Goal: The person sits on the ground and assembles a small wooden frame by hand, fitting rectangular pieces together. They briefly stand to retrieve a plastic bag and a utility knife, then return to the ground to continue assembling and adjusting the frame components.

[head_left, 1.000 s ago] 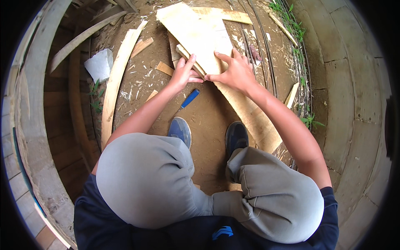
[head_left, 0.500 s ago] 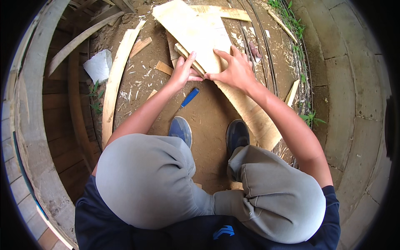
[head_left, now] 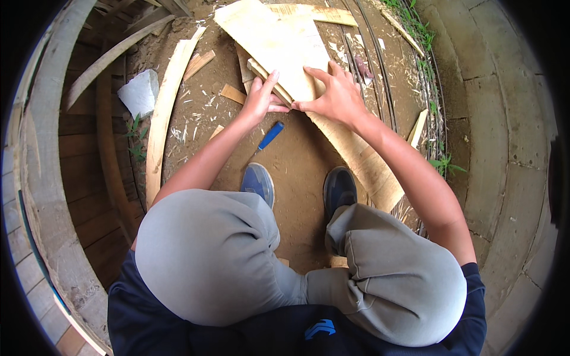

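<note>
A broad pale wooden board (head_left: 278, 47) lies tilted in front of me, its narrow end toward my feet. My left hand (head_left: 260, 101) grips its left edge, thumb on top and fingers underneath, where a narrow wood strip (head_left: 268, 79) runs along the side. On the board's right edge rests my right hand (head_left: 335, 98), thumb at the near corner and fingers bent over the upper face. The fingertips under the board are hidden. A blue-handled tool (head_left: 271, 136) with a thin metal shaft lies on the dirt by my left shoe.
A long plank (head_left: 365, 160) slants under my right forearm. Another long strip (head_left: 168, 107) and a white stone block (head_left: 140, 92) lie at left. Dark cables (head_left: 383, 77) cross the ground at right, beside a concrete slab (head_left: 493, 118). Wood chips are scattered around.
Both hands keep the same hold on the board. The whole view has shifted very slightly; nothing else has visibly moved.
</note>
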A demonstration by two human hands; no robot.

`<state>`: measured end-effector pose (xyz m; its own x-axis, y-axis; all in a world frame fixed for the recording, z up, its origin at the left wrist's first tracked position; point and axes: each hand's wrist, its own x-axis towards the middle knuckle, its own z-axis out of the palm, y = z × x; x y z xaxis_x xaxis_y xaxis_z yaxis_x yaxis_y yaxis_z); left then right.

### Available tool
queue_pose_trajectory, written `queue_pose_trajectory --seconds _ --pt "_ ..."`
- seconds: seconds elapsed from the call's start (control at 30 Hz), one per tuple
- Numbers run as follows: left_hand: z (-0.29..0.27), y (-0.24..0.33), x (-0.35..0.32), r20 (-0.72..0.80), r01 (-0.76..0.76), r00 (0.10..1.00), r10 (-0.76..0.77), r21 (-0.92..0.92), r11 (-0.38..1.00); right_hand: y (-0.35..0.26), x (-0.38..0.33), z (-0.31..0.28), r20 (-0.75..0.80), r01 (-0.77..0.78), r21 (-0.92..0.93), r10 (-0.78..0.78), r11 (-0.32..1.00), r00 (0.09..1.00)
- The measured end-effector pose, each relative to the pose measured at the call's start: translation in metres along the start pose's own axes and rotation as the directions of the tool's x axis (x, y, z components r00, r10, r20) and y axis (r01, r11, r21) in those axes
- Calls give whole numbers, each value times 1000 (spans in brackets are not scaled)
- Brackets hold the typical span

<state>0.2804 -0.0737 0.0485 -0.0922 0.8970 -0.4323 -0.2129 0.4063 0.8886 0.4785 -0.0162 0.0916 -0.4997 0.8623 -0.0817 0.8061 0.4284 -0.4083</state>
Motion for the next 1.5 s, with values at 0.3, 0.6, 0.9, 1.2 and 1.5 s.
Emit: queue_pose_trajectory --seconds 0.3,0.6,0.9,1.2,1.5 --pt "-2 -6 3 -29 -17 999 17 11 1000 0 3 -8 110 -2 -28 5 1000 994" --pt "-4 -12 7 52 -14 999 12 33 999 10 -3 -17 99 0 40 -4 999 995" --pt "-14 -11 8 -34 44 999 -41 78 996 48 -39 -54 -39 -135 -87 132 987 991" --pt "-22 -15 -3 -27 19 999 -20 -29 999 118 -77 -82 -40 -300 -241 299 923 953" --pt "-45 -14 -7 27 -66 998 65 52 996 107 -92 -85 -17 -206 -138 206 969 978"
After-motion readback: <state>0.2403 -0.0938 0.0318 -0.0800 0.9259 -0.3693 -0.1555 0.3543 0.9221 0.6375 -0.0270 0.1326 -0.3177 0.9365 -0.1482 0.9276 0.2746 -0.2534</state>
